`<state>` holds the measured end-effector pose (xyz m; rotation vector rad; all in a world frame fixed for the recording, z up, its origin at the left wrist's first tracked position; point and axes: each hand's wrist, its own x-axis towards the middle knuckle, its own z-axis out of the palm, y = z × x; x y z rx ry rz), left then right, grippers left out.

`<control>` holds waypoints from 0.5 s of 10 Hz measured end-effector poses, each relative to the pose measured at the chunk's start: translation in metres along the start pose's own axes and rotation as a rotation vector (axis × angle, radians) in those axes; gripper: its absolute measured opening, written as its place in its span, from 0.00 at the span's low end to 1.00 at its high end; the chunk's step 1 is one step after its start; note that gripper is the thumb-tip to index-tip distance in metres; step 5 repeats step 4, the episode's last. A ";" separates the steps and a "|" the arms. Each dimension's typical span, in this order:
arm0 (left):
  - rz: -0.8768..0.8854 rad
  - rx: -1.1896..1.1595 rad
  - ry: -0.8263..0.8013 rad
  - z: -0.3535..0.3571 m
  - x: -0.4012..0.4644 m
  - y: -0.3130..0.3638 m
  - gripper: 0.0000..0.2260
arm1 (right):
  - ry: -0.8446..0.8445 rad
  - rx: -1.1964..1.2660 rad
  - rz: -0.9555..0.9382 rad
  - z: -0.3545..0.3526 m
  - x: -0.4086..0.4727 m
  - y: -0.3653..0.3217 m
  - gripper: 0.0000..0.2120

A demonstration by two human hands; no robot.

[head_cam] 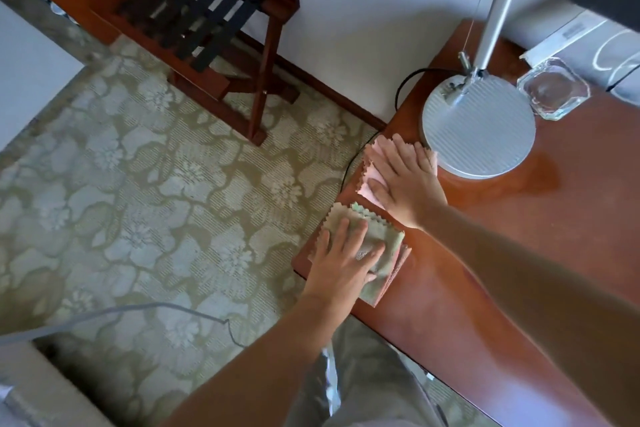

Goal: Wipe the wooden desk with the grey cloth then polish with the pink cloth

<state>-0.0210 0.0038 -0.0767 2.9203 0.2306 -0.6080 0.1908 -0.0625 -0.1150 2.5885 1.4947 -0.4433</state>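
Pressing flat on the grey cloth (367,246), the left hand (346,263) lies palm down with its fingers spread and straight, not curled around the fabric. That cloth sits at the near left corner of the wooden desk (519,253), folded into a rough square with zigzag-cut edges; it looks greenish-grey in this light, and a brownish layer peeks out along its lower right side, though I cannot tell whether that is part of the same cloth or another under it.

Just beyond it, the right hand (405,180) rests open and flat on the pink cloth (372,166), fingers extended toward the desk's left edge. Most of this cloth is hidden under the palm; its scalloped pink border shows to the left of the fingers, close to the desk edge. The two cloths lie near each other, with only a narrow strip of bare wood between them.

Right of the pink cloth stands a desk lamp with a round, ribbed silver base (478,128), nearly touching the fingertips, its arm rising out of view. A clear glass ashtray (554,88) sits behind the base. On the floral carpet (138,184) to the left stands a wooden luggage rack (207,28) with black straps.
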 end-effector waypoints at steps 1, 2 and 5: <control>0.005 -0.004 0.015 -0.004 0.001 -0.002 0.27 | -0.016 0.017 0.035 -0.002 0.003 -0.006 0.33; -0.009 -0.038 0.015 -0.007 0.004 -0.002 0.25 | -0.055 0.004 0.062 -0.007 0.001 -0.012 0.33; 0.074 -0.226 -0.034 -0.012 0.013 -0.020 0.25 | -0.071 0.119 0.239 -0.034 -0.014 -0.034 0.30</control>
